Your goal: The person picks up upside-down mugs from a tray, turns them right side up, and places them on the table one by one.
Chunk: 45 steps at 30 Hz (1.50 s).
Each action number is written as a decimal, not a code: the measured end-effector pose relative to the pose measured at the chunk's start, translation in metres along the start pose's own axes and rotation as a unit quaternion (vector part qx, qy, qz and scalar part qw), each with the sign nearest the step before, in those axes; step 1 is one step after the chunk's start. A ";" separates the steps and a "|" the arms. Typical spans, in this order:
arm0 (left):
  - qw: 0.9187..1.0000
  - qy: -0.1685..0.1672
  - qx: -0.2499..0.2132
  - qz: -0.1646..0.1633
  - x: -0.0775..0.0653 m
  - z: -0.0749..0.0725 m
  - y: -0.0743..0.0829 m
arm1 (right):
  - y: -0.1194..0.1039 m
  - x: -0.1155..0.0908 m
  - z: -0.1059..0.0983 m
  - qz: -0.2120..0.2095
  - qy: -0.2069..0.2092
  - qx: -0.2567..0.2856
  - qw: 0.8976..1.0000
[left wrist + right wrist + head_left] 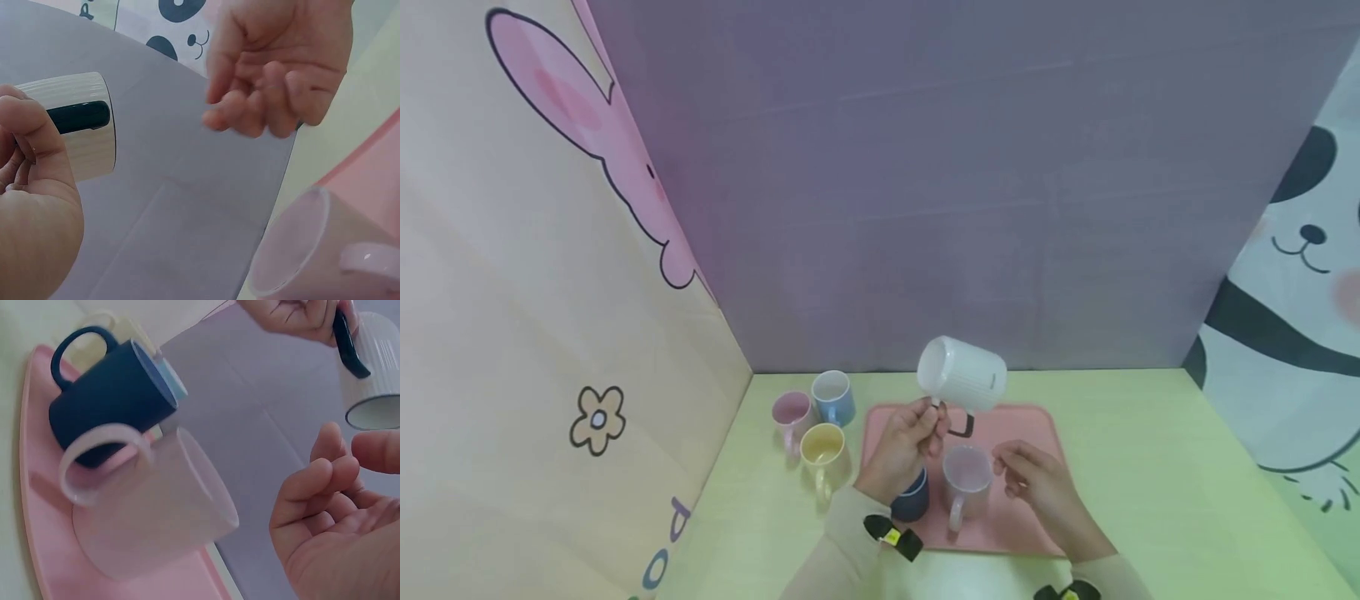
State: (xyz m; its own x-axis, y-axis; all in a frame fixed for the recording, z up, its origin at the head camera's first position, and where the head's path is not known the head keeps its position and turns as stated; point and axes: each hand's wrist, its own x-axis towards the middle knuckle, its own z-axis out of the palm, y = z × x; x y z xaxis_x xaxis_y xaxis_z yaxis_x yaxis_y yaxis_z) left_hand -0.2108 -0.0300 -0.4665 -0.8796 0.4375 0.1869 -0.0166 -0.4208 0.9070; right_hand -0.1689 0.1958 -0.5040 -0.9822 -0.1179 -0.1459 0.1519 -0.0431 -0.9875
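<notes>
My left hand grips the dark handle of a ribbed white mug. The mug is raised over the far edge of the pink tray, tipped on its side with its mouth toward the left in the head view. My right hand holds nothing; its fingers hang loosely curled above the tray's right half. Just left of that hand a pale pink mug stands upright on the tray. Beside it sits a navy mug, partly hidden by my left wrist in the head view.
Left of the tray, three mugs stand close together on the light table: a pink one, a blue one and a yellow one. A grey-purple wall rises behind the table, with printed panels on both sides.
</notes>
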 end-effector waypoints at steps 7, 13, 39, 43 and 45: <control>1.000 -0.013 -0.027 -0.009 0.000 0.004 -0.007 | -0.003 0.002 0.001 -0.047 -0.116 0.113 0.986; 0.999 -0.020 -0.049 -0.011 0.000 0.007 -0.012 | -0.007 0.005 0.003 -0.067 -0.206 0.241 0.946; 0.999 -0.022 -0.030 -0.036 -0.003 0.003 -0.032 | -0.013 0.003 0.000 -0.058 -0.310 0.446 0.838; 0.999 -0.024 -0.013 -0.036 -0.004 0.003 -0.034 | -0.013 0.004 -0.001 -0.061 -0.315 0.447 0.835; 0.999 -0.025 -0.007 -0.035 -0.004 0.004 -0.034 | -0.014 0.004 -0.001 -0.063 -0.316 0.445 0.836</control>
State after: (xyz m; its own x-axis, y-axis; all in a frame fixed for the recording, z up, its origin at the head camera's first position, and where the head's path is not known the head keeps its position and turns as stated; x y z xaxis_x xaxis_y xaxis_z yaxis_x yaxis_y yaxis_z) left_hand -0.2048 -0.0147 -0.4970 -0.8516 0.5049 0.1409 -0.0852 -0.3986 0.9132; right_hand -0.1747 0.1968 -0.4909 -0.7852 -0.5447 0.2945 0.3494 -0.7823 -0.5156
